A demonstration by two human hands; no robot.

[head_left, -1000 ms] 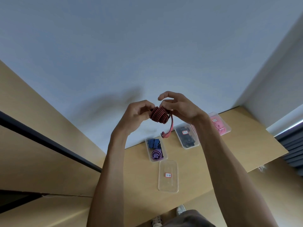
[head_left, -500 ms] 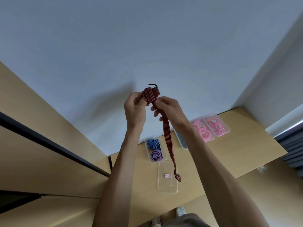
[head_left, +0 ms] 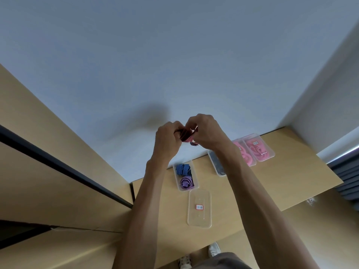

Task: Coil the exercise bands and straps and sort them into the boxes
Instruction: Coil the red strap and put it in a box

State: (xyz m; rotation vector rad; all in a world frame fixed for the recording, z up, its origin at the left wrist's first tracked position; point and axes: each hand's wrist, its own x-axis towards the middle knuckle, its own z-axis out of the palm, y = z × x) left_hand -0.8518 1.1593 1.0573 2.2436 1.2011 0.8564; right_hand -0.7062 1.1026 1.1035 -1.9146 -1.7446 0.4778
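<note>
Head view showed your left hand (head_left: 168, 139) and right hand (head_left: 206, 131) at frame centre, fingers curled round a coiled red striped strap (head_left: 185, 134), above the clear plastic boxes (head_left: 199, 208) on the wooden surface (head_left: 281, 183).

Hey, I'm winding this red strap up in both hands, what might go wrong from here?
1. The red strap is pinched only between the left hand and right hand; a slip may let the coil spring loose.
2. Its loose end dangles and could unwind.
3. It is held above the table, so it could fall outside the empty box.
</note>
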